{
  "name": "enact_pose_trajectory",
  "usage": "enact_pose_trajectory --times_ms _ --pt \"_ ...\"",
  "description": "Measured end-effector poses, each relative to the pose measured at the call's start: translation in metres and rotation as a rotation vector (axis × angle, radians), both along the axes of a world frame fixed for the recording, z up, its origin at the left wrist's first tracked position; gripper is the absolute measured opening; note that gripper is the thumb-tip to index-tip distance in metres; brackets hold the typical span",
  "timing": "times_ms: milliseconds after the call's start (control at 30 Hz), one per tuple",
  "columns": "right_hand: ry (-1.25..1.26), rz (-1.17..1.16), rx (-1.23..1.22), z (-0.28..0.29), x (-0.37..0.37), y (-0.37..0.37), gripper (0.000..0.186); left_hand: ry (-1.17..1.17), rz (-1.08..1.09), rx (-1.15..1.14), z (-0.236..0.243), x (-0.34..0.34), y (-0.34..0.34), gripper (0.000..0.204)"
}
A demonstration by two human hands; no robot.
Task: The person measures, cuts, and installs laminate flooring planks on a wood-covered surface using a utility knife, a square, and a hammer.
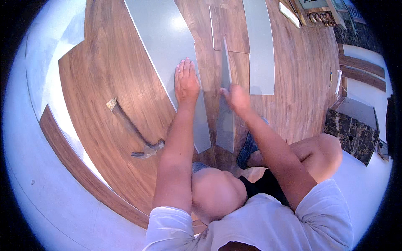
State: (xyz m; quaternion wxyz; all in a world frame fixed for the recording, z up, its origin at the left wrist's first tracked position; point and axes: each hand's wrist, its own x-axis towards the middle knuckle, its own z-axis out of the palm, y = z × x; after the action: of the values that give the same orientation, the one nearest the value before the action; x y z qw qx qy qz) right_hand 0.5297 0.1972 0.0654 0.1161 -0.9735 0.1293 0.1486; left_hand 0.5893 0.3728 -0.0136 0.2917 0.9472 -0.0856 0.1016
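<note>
A long plank [167, 37] with a pale grey face lies on the wood-look floor in front of me. My left hand [186, 83] rests flat on it near its right edge, fingers stretched out. To the right of that plank is a narrow, tapered grey strip [225, 125]. My right hand [237, 99] grips this strip partway along, with the thumb showing on its left side; the other fingers are mostly hidden. A claw hammer [133, 127] with a worn handle lies on the floor left of my left forearm.
Another grey-faced plank [261, 50] lies farther right, beside a short wood-look piece [228, 29]. A dark, patterned box [351, 129] stands at the right. Wood-look offcuts [364, 71] lie beyond it. A loose brown strip [83, 163] runs along the left floor edge.
</note>
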Motion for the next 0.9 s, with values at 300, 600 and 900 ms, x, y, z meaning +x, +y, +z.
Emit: enact_pose_trajectory --times_ms 300,600,900 --pt "0.162 -0.251 0.468 -0.025 0.028 -0.115 0.046 -0.010 -0.014 0.049 0.011 -0.006 -0.011 0.048" --pt "-0.287 -0.156 0.432 -0.017 -0.058 0.008 0.044 0.365 0.241 -0.128 0.059 -0.153 -0.004 0.071" --pt "-0.323 -0.275 0.250 -0.030 -0.088 0.128 0.047 0.359 0.307 -0.320 0.061 -0.231 -0.034 0.111"
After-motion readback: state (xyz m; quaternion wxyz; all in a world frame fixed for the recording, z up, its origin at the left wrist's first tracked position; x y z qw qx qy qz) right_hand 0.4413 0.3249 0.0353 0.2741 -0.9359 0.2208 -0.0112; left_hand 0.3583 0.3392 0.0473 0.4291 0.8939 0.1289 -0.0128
